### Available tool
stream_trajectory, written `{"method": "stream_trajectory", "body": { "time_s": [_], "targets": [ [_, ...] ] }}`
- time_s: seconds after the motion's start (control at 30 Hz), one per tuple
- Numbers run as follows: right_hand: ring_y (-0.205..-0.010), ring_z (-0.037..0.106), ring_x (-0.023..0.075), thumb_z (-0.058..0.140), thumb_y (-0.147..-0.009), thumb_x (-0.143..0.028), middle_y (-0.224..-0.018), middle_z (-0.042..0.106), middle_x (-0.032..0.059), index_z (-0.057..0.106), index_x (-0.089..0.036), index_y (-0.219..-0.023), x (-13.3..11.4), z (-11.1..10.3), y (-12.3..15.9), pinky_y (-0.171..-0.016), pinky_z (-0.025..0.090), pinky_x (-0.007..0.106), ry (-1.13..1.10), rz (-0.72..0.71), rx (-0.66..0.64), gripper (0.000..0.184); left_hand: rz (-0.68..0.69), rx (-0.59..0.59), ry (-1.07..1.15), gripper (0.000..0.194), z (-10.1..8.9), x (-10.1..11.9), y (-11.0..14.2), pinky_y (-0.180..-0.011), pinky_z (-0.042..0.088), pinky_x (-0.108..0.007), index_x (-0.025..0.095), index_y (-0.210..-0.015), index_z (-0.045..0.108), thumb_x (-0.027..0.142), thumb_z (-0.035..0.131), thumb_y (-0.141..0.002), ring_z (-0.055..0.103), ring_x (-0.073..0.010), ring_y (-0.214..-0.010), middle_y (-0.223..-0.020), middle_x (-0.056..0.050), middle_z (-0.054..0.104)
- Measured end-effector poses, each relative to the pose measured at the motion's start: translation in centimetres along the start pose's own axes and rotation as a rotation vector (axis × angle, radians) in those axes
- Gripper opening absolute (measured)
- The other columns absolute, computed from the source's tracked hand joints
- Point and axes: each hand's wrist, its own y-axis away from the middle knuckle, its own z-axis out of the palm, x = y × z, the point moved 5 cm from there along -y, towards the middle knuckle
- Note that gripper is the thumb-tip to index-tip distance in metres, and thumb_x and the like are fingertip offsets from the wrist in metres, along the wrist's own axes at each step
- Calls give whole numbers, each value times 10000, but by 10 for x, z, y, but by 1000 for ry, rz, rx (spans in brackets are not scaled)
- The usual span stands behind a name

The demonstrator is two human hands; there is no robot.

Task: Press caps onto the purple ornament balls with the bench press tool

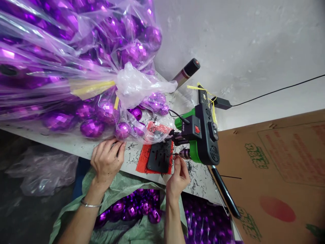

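Observation:
My right hand (178,176) is closed in a pinch at the tip of the drill chuck (185,154) on a small green and black bench drill (207,135). Whatever lies between thumb and finger is too small to make out. Beside it, the drill's black base plate (159,157) rests on an orange-red mat (142,159). At the table's near edge, my left hand (108,159) has its fingers bent together against a clear plastic bag (132,83) full of shiny purple faceted balls (92,127). Its fingertips are partly hidden, so what they grip is unclear.
Dark shavings litter the white table (132,154). A black-capped can (188,72) leans behind the bag. At right stands a cardboard box (274,169), near the drill's black lever (225,193). Below the table, a green sack (114,184) holds more purple balls.

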Motion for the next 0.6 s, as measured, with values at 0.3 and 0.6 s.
{"method": "stream_trajectory", "body": {
  "time_s": [0.3,0.6],
  "targets": [
    [-852,702,217,793,-709,-543,-862,783,90,784,-148,-817,-8,6,-9,-847,574,385,-71,39,-25,409,15,16,-19,97,-1,1,0,-734,425,-349,206,-882,742,240,672,-940,649,-225,-815,-886,-75,767],
    [-930,729,244,821,-669,-503,-925,803,102,800,-142,-866,-3,11,-5,-933,579,429,-151,99,-20,412,9,30,-24,116,0,1,1,-736,431,-343,202,-875,751,255,673,-942,653,-219,-822,-878,-73,762]
  ]
}}
